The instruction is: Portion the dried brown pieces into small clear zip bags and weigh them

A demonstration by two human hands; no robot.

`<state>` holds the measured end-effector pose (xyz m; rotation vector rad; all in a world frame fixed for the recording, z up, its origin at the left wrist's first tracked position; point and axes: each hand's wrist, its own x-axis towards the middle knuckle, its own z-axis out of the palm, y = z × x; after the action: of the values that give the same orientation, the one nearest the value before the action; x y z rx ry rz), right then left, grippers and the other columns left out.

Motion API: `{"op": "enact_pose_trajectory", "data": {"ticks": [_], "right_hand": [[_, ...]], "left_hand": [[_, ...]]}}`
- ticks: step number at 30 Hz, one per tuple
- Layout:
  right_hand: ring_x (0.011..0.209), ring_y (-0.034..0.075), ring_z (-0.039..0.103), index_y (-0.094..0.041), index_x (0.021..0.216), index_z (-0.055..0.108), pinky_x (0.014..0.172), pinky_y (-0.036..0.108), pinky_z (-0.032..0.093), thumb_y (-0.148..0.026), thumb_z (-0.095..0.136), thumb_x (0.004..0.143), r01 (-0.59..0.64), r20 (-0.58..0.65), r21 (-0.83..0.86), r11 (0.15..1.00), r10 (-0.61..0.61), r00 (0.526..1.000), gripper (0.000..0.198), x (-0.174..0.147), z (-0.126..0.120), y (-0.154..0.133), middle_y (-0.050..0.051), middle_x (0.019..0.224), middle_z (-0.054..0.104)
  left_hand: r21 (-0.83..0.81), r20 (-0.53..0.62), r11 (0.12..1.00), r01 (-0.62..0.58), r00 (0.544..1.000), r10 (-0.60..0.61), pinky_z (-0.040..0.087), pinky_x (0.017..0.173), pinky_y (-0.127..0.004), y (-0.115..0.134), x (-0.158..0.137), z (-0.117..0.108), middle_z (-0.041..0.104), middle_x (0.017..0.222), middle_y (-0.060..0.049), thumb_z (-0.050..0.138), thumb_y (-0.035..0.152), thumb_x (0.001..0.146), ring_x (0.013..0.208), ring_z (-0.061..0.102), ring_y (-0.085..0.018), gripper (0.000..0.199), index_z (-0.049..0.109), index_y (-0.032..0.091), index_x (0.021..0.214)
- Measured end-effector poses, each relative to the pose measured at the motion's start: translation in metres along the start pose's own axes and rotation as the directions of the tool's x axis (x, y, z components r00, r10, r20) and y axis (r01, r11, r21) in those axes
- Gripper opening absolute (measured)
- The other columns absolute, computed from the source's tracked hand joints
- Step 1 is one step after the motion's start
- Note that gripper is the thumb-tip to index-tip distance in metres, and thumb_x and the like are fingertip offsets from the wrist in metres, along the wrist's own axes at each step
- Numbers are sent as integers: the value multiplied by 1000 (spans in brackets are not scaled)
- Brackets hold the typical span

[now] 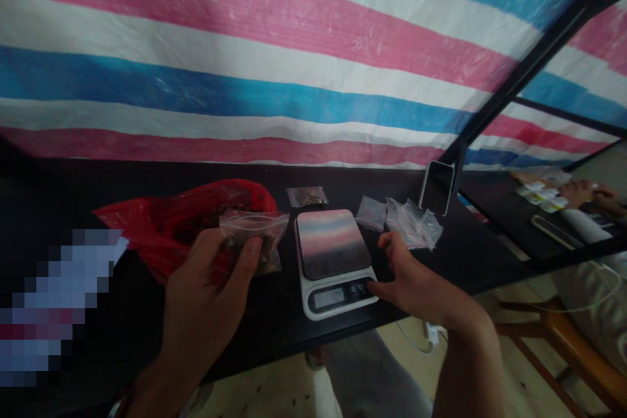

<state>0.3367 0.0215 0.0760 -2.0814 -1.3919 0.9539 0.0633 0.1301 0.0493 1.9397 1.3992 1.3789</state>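
Note:
My left hand (210, 287) pinches a small clear zip bag (264, 235) with brown dried bits inside, held up in front of a red plastic bag (161, 222). The red bag lies open, and more brown material shows in it. A white kitchen scale (333, 255) with a shiny metal plate stands at the middle; nothing lies on its plate. My right hand (406, 281) is at the scale's front right corner, thumb at the buttons and the other fingers curled apart from it, holding nothing I can see. The display shows dim digits.
Behind the scale lies another filled zip bag (307, 196). Several flat clear zip bags (414, 222) are heaped to the right, near a phone (437, 187) propped upright. At far right, another person's hands (578, 192) are at a second black table. A striped tarp (245, 65) forms the back.

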Motion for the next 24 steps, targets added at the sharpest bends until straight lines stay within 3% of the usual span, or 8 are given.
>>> {"op": "enact_pose_trajectory", "data": {"ticks": [5,18,24], "right_hand": [[89,21,56,-26,115,34,76,33,46,-19,69,84,-12,-10,-7,1000,12,1000,47,-1,0,-1,-3,93,47],[119,27,57,-28,116,37,105,45,47,-12,72,77,-4,-26,-132,991,0,1000,55,13,18,-19,5,126,46],[113,25,60,-28,116,39,100,43,51,-14,72,77,53,-13,-152,987,-56,998,53,14,16,-12,5,123,48]], "left_hand": [[0,-11,1000,-18,1000,18,52,68,-25,-2,0,2,74,79,5,62,45,91,72,69,-17,21,69,26,85],[-10,-3,999,-53,999,53,53,73,-25,-4,-1,4,76,86,4,62,45,94,79,71,-17,22,72,25,91],[-9,-13,998,-60,998,59,54,72,-26,-3,0,6,76,85,4,63,43,92,79,72,-18,19,71,26,89]]}}
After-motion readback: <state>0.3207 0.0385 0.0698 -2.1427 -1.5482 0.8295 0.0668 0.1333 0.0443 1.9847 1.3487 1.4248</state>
